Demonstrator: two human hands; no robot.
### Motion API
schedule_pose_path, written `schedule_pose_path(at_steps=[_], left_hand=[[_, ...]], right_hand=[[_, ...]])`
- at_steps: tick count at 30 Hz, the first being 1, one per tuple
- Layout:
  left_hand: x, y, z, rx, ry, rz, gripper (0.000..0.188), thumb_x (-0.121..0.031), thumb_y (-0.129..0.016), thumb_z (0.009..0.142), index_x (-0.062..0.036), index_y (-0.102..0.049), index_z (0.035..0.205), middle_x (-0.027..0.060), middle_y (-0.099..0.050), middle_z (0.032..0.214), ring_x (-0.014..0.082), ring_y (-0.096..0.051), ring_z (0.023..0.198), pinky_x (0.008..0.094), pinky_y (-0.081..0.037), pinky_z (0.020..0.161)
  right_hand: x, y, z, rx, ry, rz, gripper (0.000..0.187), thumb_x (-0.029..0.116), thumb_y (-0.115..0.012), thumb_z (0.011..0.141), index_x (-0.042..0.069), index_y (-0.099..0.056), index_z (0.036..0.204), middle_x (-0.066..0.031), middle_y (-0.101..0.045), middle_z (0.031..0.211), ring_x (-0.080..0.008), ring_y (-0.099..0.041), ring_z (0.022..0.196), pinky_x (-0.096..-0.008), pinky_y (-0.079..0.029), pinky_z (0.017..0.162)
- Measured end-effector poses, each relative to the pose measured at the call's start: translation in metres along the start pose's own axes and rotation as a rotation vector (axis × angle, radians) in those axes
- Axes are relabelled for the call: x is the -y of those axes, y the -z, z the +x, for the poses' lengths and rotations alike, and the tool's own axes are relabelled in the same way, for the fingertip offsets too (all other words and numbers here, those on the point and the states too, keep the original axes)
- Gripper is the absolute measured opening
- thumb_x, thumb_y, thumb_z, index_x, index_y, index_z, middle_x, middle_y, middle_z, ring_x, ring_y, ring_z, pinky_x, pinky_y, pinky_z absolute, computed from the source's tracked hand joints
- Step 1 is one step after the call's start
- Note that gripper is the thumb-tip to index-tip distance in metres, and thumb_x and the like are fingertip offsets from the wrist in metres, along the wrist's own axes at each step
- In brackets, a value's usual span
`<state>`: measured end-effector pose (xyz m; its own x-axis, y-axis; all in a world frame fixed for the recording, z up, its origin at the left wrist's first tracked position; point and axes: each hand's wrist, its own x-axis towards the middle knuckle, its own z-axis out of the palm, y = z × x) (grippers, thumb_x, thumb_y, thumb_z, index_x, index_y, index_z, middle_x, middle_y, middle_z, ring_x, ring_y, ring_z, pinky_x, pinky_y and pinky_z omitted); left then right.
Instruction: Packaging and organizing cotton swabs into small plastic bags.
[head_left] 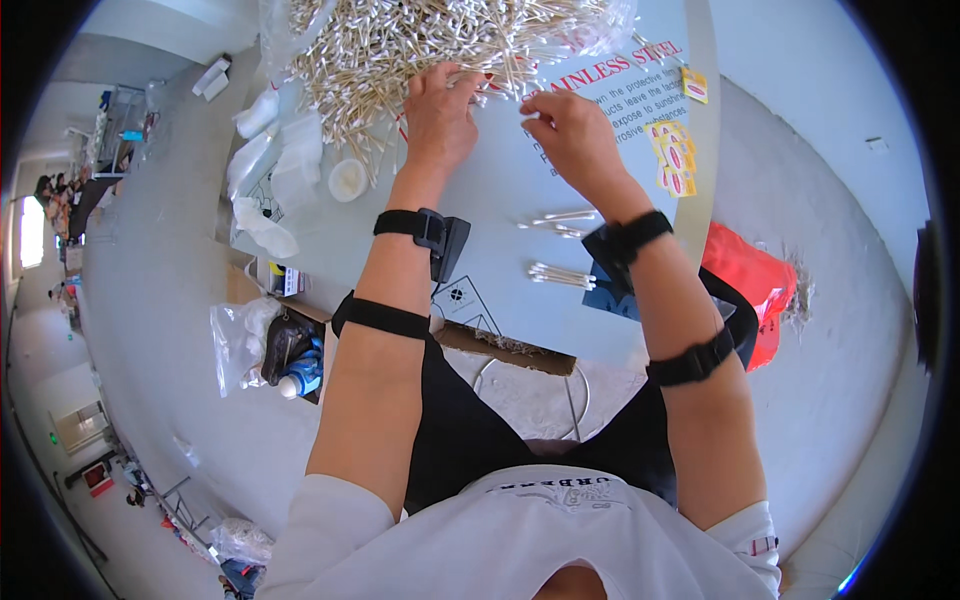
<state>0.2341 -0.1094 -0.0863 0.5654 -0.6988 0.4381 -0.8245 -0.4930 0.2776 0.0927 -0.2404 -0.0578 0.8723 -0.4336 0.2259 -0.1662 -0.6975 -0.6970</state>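
A large heap of loose cotton swabs [400,40] with white tips and pale sticks covers the far part of the table. My left hand [440,118] rests at the near edge of the heap, fingers stretched out and a little apart over the swabs. To its right, my right hand [575,138] is held above the table with thumb and fingers pinched together; what lies between the fingertips is too small to make out. Nearer me are a neat bundle of swabs [562,275] and a looser small group of swabs [558,222], both by my right wrist.
Yellow-and-white labels [673,158] lie at the table's right side. A small round white tub [348,180] and clear plastic bags [298,155] are on the left. Below the table edge stand an open box with a blue bottle [300,380] and a red bag [750,290].
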Motion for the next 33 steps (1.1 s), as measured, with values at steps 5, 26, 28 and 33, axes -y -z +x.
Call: schedule_pose_path(at_steps=[5, 26, 28, 33], left_hand=[[0.004, -0.006, -0.003, -0.012, 0.005, -0.062, 0.055, 0.004, -0.071, 0.069, -0.0187, -0.066, 0.119, 0.0079, -0.054, 0.125, 0.0326, -0.048, 0.114, 0.0429, -0.042, 0.097], [-0.002, 0.000, -0.015, -0.122, -0.013, -0.204, 0.035, 0.004, -0.068, 0.064, -0.0099, -0.067, 0.096, 0.0065, -0.056, 0.107, 0.0307, -0.049, 0.105, 0.0406, -0.043, 0.092], [-0.008, 0.001, -0.015, -0.103, 0.008, -0.202, 0.033, 0.003, -0.069, 0.066, -0.0097, -0.067, 0.096, 0.0064, -0.057, 0.107, 0.0303, -0.049, 0.106, 0.0399, -0.043, 0.093], [-0.011, 0.001, -0.014, -0.111, 0.020, -0.172, 0.026, 0.001, -0.070, 0.067, -0.0093, -0.067, 0.090, 0.0050, -0.058, 0.101, 0.0289, -0.051, 0.102, 0.0386, -0.045, 0.091]], right_hand=[[-0.003, -0.033, 0.036, -0.018, -0.050, -0.098, 0.017, 0.015, -0.067, 0.079, 0.011, -0.072, 0.094, -0.0132, -0.065, 0.096, -0.0324, -0.065, 0.091, -0.0422, -0.053, 0.079], [-0.020, -0.004, 0.008, 0.176, -0.315, -0.060, 0.015, 0.019, -0.070, 0.074, 0.004, -0.072, 0.078, -0.0120, -0.067, 0.068, -0.0257, -0.066, 0.064, -0.0351, -0.052, 0.063], [-0.025, 0.001, 0.006, 0.107, -0.383, -0.120, 0.016, 0.018, -0.070, 0.074, 0.003, -0.072, 0.078, -0.0117, -0.067, 0.066, -0.0239, -0.066, 0.062, -0.0340, -0.051, 0.063], [-0.027, 0.012, -0.007, 0.108, -0.417, -0.057, 0.014, 0.019, -0.069, 0.073, 0.007, -0.072, 0.077, -0.0139, -0.069, 0.077, -0.0326, -0.067, 0.076, -0.0410, -0.054, 0.071]])
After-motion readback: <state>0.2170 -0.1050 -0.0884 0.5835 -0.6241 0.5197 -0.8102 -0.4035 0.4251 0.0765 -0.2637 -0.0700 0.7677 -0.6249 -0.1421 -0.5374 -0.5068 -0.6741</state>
